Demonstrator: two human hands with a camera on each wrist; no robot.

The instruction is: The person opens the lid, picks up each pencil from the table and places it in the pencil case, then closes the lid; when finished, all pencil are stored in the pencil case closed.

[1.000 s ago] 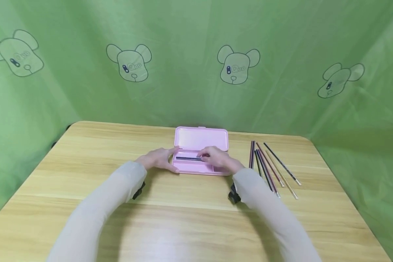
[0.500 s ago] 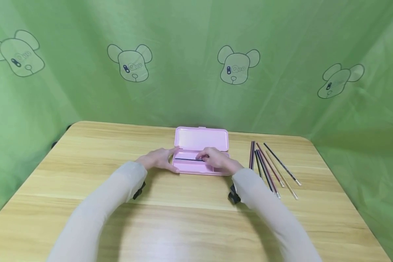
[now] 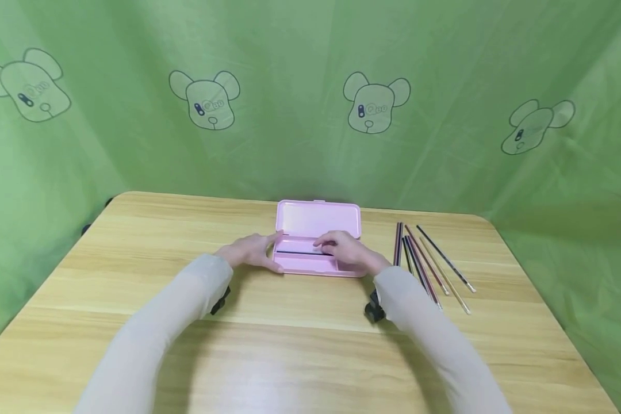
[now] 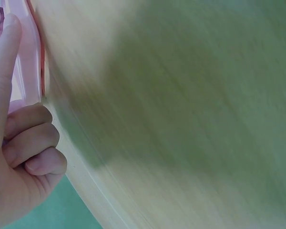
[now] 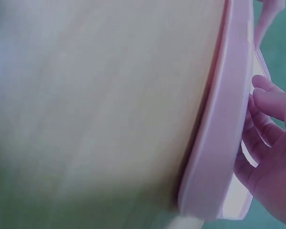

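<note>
A pink pencil case [image 3: 306,264] lies with its lid up near the table's back edge. One dark pencil [image 3: 302,253] lies lengthwise in its long compartment, its right end hidden by my right hand [image 3: 344,248]. That hand hovers over the case's right part, fingers loosely bent with nothing between them; in the right wrist view, the hand [image 5: 271,138] is beside the case's front wall [image 5: 221,109]. My left hand [image 3: 249,251] grips the case's left end between thumb and fingers. Up close, the left hand [image 4: 19,143] shows several curled fingers at the case's corner.
Several loose pencils [image 3: 434,264] lie fanned out on the wooden table [image 3: 269,356] right of the case, partly behind my right forearm. The upright lid [image 3: 318,218] stands close to a green curtain [image 3: 290,144] that surrounds the table.
The dark pencil has gone down into the case's compartment and slid slightly left. My right hand has let go of it and shifted slightly right; my left hand has stayed in place.
</note>
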